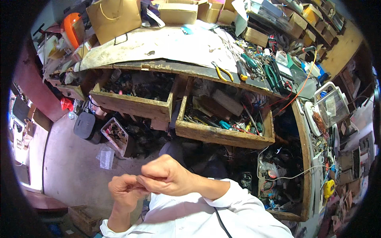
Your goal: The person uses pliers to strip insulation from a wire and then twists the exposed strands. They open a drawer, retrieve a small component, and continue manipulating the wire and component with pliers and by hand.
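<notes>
My left hand [126,191] and my right hand [166,176] meet in front of my white shirt, below the drawers. Both are closed, with the fingertips pinched together and touching. Whatever lies between them is hidden or too small to make out. Beyond them, an open wooden drawer [224,134] holds a jumble of tools and parts, and a second open wooden drawer [131,102] to its left is full of small pieces. Yellow-handled pliers [223,73] rest near the front edge of the workbench [158,49], with a black-and-yellow screwdriver [241,70] beside them.
Paper bag [114,18] and cardboard boxes [178,14] line the bench's back. Green-handled pliers [271,75] lie among tools at right. A bin [123,137] and a black container [85,126] stand on the floor. An orange cable [304,85] and a white cable [293,176] hang at right.
</notes>
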The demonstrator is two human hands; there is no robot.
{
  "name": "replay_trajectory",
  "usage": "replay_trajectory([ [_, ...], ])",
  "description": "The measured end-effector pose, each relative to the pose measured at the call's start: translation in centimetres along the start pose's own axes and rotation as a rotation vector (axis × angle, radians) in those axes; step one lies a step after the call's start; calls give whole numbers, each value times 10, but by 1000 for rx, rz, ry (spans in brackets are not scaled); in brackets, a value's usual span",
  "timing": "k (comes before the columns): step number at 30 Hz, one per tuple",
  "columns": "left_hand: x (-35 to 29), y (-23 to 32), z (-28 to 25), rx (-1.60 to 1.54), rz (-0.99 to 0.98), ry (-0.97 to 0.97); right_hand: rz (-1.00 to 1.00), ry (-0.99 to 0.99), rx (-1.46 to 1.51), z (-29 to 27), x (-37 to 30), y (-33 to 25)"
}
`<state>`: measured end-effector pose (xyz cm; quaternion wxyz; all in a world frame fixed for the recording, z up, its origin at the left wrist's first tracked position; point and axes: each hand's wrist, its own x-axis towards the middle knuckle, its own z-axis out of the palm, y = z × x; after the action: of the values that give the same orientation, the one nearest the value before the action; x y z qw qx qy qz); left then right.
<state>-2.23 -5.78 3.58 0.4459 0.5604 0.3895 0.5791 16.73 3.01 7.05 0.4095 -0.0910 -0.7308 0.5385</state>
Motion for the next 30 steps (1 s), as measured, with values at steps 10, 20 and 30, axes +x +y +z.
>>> replay_trajectory([
  [10,31,-24,5,-657,-221,-117,366,309,545,-6,-2,21],
  [20,33,-18,11,-78,-129,-33,335,344,284,-10,-5,35],
  [30,34,-32,14,-218,-75,248,353,429,286,-9,-3,51],
])
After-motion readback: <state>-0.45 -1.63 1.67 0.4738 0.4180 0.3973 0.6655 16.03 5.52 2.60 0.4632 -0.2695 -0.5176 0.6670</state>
